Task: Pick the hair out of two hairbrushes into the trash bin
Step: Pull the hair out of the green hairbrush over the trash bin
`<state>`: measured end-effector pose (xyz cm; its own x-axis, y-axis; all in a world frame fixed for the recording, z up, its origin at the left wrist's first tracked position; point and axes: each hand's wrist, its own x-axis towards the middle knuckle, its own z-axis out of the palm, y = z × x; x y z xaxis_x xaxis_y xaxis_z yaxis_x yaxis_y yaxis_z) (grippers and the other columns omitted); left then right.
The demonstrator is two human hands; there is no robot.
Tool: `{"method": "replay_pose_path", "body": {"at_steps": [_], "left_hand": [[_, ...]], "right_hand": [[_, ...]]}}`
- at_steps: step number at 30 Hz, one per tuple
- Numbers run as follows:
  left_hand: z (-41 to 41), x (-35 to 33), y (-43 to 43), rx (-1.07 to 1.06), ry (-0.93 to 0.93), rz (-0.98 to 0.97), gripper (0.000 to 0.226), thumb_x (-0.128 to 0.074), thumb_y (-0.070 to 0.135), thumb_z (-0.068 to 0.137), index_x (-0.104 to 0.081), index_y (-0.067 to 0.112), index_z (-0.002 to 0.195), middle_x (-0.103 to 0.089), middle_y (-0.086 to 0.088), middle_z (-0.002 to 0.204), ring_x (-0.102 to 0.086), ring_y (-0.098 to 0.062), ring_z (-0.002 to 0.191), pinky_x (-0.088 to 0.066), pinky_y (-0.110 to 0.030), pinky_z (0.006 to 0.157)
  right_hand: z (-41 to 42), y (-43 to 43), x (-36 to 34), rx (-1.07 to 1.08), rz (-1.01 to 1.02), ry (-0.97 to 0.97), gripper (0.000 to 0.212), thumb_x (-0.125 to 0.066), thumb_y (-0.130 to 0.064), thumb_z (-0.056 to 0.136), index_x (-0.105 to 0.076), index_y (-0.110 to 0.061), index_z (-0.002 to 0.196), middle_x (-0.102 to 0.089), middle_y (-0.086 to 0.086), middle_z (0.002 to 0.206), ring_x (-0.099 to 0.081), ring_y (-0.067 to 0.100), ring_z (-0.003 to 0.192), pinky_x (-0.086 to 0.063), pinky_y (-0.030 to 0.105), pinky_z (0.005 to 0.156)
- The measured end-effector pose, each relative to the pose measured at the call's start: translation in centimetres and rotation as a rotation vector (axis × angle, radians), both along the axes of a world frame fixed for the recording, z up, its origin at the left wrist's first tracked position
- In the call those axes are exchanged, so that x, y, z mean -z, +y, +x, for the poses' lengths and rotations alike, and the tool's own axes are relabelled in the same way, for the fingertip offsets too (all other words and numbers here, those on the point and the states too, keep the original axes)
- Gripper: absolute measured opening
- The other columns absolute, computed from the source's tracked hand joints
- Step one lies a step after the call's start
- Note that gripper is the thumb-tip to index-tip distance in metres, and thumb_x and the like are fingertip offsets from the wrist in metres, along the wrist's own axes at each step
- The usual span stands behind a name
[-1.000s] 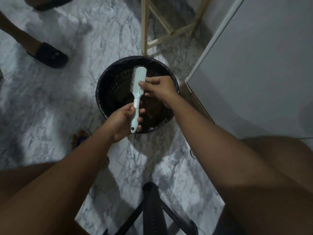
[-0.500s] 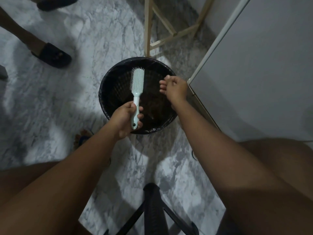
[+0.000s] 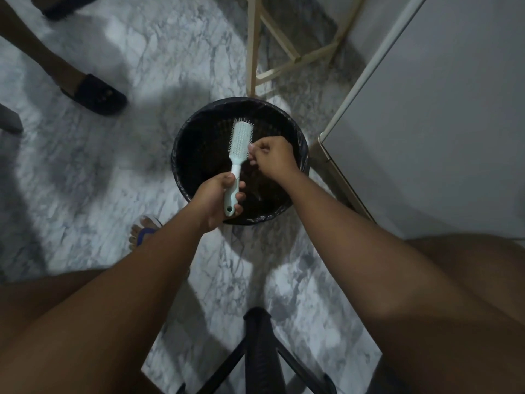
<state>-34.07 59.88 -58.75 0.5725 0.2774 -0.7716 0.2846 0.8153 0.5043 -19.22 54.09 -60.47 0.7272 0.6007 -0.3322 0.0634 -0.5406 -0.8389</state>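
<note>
One brush (image 3: 241,137): handle was gripped in left hand (image 3: 216,197); bin (image 3: 181,143) lay below.
Right hand (image 3: 272,157): pinched its bristles; hair indiscernible.
Remaining: picking seemed unfinished; second brush unseen.

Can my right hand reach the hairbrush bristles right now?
Likely yes: the right hand sits right beside the hairbrush head, fingertips at its bristles, nothing between them, while the left hand holds the handle above the trash bin.

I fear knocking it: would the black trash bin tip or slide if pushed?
The trash bin is likely light: its wall looks like thin mesh. Being wide, it would probably slide on the smooth marble floor, not tip.
</note>
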Motion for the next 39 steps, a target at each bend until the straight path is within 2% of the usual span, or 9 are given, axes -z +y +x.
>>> {"method": "replay_pose_path", "body": {"at_steps": [7, 10, 12, 15, 21, 25, 28, 33, 39], "left_hand": [[1.1, 0.2, -0.2, 0.089, 0.088, 0.053, 0.019, -0.039, 0.022, 0.103, -0.055, 0.012, 0.105, -0.056, -0.001, 0.084, -0.050, -0.010, 0.057, -0.045, -0.025, 0.048], [1.0, 0.0, 0.0, 0.152, 0.120, 0.075, 0.021, -0.037, 0.021, 0.104, -0.056, 0.016, 0.114, -0.067, -0.003, 0.097, -0.058, -0.016, 0.076, -0.055, -0.038, 0.066], [0.8, 0.0, 0.1, 0.172, 0.110, 0.067, 0.021, -0.035, 0.016, 0.105, -0.053, 0.017, 0.116, -0.067, -0.006, 0.103, -0.059, -0.019, 0.079, -0.054, -0.042, 0.073], [0.4, 0.4, 0.3, 0.184, 0.099, 0.074, 0.018, -0.035, 0.014, 0.106, -0.051, 0.015, 0.114, -0.064, -0.007, 0.102, -0.054, -0.018, 0.072, -0.051, -0.039, 0.068], [0.0, 0.4, 0.6, 0.197, 0.120, 0.108, 0.021, -0.037, 0.017, 0.105, -0.053, 0.013, 0.119, -0.063, -0.005, 0.097, -0.052, -0.015, 0.066, -0.048, -0.030, 0.053], [0.2, -0.1, 0.8, 0.163, 0.138, 0.090, 0.021, -0.037, 0.017, 0.104, -0.053, 0.014, 0.119, -0.063, -0.004, 0.095, -0.053, -0.014, 0.065, -0.050, -0.030, 0.053], [0.1, -0.3, 0.8, 0.158, 0.133, 0.051, 0.019, -0.041, 0.020, 0.102, -0.056, 0.016, 0.113, -0.064, -0.004, 0.090, -0.053, -0.014, 0.064, -0.049, -0.029, 0.054], [0.1, 0.1, 0.0, 0.195, 0.082, 0.073, 0.009, -0.041, 0.020, 0.103, -0.049, 0.018, 0.108, -0.057, -0.005, 0.083, -0.048, -0.014, 0.056, -0.041, -0.027, 0.051], [0.0, 0.1, 0.2, 0.173, 0.063, 0.070, 0.014, -0.040, 0.016, 0.103, -0.048, 0.016, 0.114, -0.053, -0.006, 0.080, -0.048, -0.015, 0.058, -0.040, -0.028, 0.051]], "right_hand": [[0.1, 0.6, 1.0, 0.112, 0.008, 0.130, 0.024, -0.058, -0.020, 0.097, -0.067, -0.006, 0.115, -0.072, 0.010, 0.107, -0.071, 0.021, 0.092, -0.062, 0.040, 0.077], [0.1, 0.4, 1.2, 0.086, 0.036, 0.169, 0.040, -0.077, -0.033, 0.083, -0.071, -0.009, 0.115, -0.076, 0.005, 0.101, -0.072, 0.013, 0.091, -0.062, 0.035, 0.081], [0.4, 0.4, 1.6, 0.063, 0.028, 0.120, 0.031, -0.081, -0.034, 0.078, -0.077, -0.013, 0.100, -0.077, 0.001, 0.093, -0.073, 0.012, 0.088, -0.061, 0.034, 0.082], [0.7, 0.7, 1.3, 0.048, 0.018, 0.097, 0.016, -0.076, -0.025, 0.085, -0.078, -0.009, 0.089, -0.078, 0.006, 0.085, -0.074, 0.014, 0.077, -0.060, 0.028, 0.072], [0.9, 0.9, 1.1, 0.185, -0.062, 0.167, 0.020, -0.054, -0.009, 0.100, -0.069, 0.003, 0.100, -0.075, 0.015, 0.097, -0.067, 0.012, 0.061, -0.044, 0.012, 0.039], [1.2, 0.3, 1.3, 0.334, -0.020, 0.241, 0.021, -0.047, -0.009, 0.101, -0.059, -0.003, 0.117, -0.072, 0.015, 0.108, -0.069, 0.019, 0.077, -0.061, 0.033, 0.061], [1.1, 0.0, 0.5, 0.270, 0.123, 0.392, 0.038, -0.061, -0.027, 0.097, -0.055, -0.008, 0.130, -0.069, 0.012, 0.113, -0.069, 0.018, 0.091, -0.063, 0.033, 0.069], [1.3, 0.3, 0.7, 0.205, 0.084, 0.204, 0.022, -0.074, -0.027, 0.088, -0.076, -0.007, 0.097, -0.076, 0.010, 0.095, -0.072, 0.018, 0.084, -0.060, 0.026, 0.063], [2.2, 1.0, 0.3, 0.399, 0.027, 0.301, 0.022, -0.047, -0.015, 0.103, -0.064, -0.002, 0.098, -0.074, 0.010, 0.093, -0.063, 0.012, 0.056, -0.047, 0.017, 0.038]]}}
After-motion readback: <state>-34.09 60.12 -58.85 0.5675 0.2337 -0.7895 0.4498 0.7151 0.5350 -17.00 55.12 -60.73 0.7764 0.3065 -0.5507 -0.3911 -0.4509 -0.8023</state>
